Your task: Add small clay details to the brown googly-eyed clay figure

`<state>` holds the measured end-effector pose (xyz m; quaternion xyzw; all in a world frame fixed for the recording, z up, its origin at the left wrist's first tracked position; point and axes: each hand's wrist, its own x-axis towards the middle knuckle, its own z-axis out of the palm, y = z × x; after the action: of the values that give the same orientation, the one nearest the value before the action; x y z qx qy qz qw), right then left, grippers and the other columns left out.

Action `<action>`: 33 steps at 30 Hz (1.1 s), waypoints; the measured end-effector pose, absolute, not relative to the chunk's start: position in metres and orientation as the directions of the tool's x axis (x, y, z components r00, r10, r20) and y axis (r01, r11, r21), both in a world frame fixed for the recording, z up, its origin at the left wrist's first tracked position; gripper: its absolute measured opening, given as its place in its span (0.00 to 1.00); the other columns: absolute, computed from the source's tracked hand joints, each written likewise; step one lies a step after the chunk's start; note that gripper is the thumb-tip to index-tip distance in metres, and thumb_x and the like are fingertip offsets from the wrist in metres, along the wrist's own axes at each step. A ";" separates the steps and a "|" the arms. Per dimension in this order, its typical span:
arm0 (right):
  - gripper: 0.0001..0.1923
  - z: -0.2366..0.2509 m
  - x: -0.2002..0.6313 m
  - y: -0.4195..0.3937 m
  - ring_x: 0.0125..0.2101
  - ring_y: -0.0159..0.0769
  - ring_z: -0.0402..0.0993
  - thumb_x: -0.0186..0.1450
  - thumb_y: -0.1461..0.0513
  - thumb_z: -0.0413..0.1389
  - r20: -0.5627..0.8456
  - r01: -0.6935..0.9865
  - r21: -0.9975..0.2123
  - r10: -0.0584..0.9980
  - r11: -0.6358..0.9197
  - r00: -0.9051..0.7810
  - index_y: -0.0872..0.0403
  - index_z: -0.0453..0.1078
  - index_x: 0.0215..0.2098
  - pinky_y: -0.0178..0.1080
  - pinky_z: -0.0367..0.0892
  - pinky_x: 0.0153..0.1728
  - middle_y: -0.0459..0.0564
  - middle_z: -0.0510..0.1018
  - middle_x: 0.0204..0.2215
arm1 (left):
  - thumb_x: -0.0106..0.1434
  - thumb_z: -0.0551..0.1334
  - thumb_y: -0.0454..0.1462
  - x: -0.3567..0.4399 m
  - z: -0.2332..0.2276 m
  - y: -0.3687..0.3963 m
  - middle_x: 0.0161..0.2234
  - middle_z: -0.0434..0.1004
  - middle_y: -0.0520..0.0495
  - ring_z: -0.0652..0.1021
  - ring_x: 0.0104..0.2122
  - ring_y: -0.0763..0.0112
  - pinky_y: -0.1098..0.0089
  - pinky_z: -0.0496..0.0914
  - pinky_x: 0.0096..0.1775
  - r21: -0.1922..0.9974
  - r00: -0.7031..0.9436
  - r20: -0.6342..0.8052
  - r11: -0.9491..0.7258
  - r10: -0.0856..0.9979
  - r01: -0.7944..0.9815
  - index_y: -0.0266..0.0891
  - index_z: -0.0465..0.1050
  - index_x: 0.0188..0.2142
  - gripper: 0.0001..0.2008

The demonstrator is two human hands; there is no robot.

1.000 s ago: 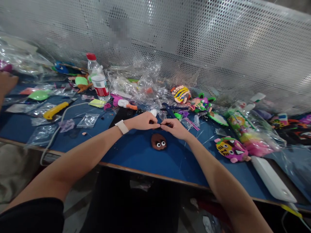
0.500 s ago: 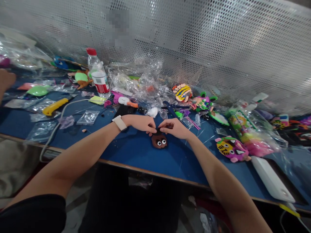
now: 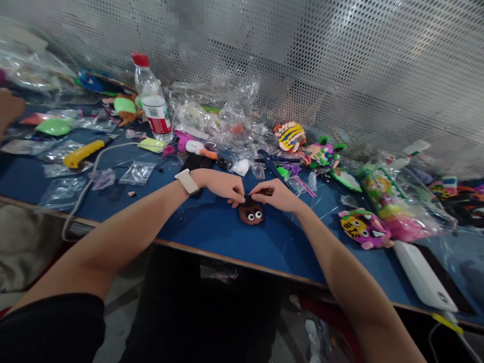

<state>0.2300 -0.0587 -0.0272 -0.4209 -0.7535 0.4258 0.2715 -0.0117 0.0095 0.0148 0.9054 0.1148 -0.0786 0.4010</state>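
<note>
A brown modelling-clay face point(image 3: 247, 218) with two white-and-black eyes lies on the blue table in front of me. Along its top edge sits a small black piece of clay point(image 3: 249, 201), partly covered by fingers. My left hand point(image 3: 226, 187), with a white band at the wrist, pinches the left side of that black piece, its fingers closed. From the right, my right hand point(image 3: 278, 195) also has thumb and fingertips together at the piece's other side. Just behind the hands are a white lump point(image 3: 240, 167) and dark blue scissors point(image 3: 269, 160).
A water bottle point(image 3: 153, 108) stands at the back left, near a yellow cutter knife point(image 3: 83, 154). Clear plastic bags lie along the perforated metal panel point(image 3: 321, 65). On the right are a colourful clay mask point(image 3: 366, 229) and a white device point(image 3: 425, 277). Another person's hand point(image 3: 9, 108) shows far left.
My view has tilted slightly, so the table items sit a little differently in the picture. Both hands stay at the top of the brown face, with only slight finger movement.
</note>
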 end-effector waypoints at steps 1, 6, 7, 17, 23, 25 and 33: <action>0.13 -0.027 0.230 -0.059 0.26 0.33 0.73 0.66 0.51 0.67 0.052 0.403 -0.869 0.862 0.288 -0.504 0.52 0.85 0.39 0.37 0.66 0.27 0.48 0.85 0.30 | 0.71 0.60 0.40 -0.011 0.015 0.009 0.27 0.84 0.47 0.78 0.26 0.71 0.73 0.68 0.32 0.695 0.958 -0.245 -0.662 0.149 0.280 0.41 0.83 0.27 0.17; 0.13 -0.026 0.229 -0.059 0.26 0.33 0.71 0.66 0.51 0.67 0.082 0.431 -0.837 0.855 0.338 -0.512 0.52 0.85 0.38 0.37 0.63 0.27 0.48 0.84 0.30 | 0.71 0.59 0.41 -0.010 0.019 0.005 0.27 0.83 0.47 0.75 0.24 0.71 0.71 0.66 0.32 0.657 0.940 -0.291 -0.677 0.178 0.332 0.41 0.82 0.27 0.19; 0.13 -0.026 0.229 -0.059 0.26 0.33 0.71 0.66 0.51 0.66 0.092 0.435 -0.829 0.852 0.352 -0.515 0.52 0.85 0.38 0.38 0.63 0.27 0.48 0.84 0.31 | 0.71 0.59 0.42 -0.010 0.019 0.004 0.27 0.83 0.47 0.75 0.24 0.71 0.71 0.66 0.32 0.656 0.939 -0.293 -0.676 0.182 0.335 0.41 0.82 0.27 0.19; 0.13 -0.026 0.231 -0.059 0.28 0.34 0.73 0.67 0.52 0.66 0.096 0.456 -0.805 0.842 0.379 -0.531 0.52 0.86 0.38 0.37 0.63 0.29 0.49 0.84 0.32 | 0.68 0.63 0.41 -0.009 0.018 0.003 0.25 0.81 0.48 0.71 0.21 0.71 0.69 0.62 0.29 0.665 0.940 -0.277 -0.666 0.200 0.338 0.42 0.83 0.24 0.17; 0.14 -0.026 0.231 -0.059 0.25 0.32 0.71 0.66 0.51 0.66 0.066 0.458 -0.817 0.848 0.349 -0.527 0.52 0.85 0.38 0.37 0.62 0.26 0.48 0.84 0.30 | 0.68 0.63 0.41 -0.009 0.018 0.003 0.23 0.80 0.48 0.71 0.20 0.72 0.69 0.63 0.29 0.675 0.946 -0.261 -0.665 0.191 0.320 0.42 0.84 0.25 0.17; 0.13 -0.026 0.231 -0.059 0.25 0.32 0.72 0.66 0.51 0.66 0.068 0.451 -0.823 0.848 0.345 -0.526 0.52 0.85 0.38 0.36 0.63 0.26 0.48 0.84 0.30 | 0.69 0.62 0.41 -0.009 0.017 0.004 0.24 0.81 0.48 0.71 0.21 0.71 0.69 0.64 0.30 0.677 0.947 -0.270 -0.665 0.177 0.317 0.43 0.85 0.26 0.18; 0.12 -0.024 0.230 -0.060 0.26 0.33 0.71 0.67 0.53 0.66 0.100 0.466 -0.793 0.839 0.391 -0.534 0.52 0.86 0.38 0.37 0.62 0.27 0.49 0.83 0.30 | 0.70 0.60 0.42 -0.009 0.015 0.004 0.27 0.83 0.45 0.74 0.24 0.68 0.67 0.64 0.31 0.649 0.929 -0.314 -0.670 0.196 0.361 0.43 0.85 0.26 0.19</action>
<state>0.2305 -0.0595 -0.0238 -0.4108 -0.7947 0.3683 0.2533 -0.0091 0.0045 0.0147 0.9073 0.1533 -0.1094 0.3760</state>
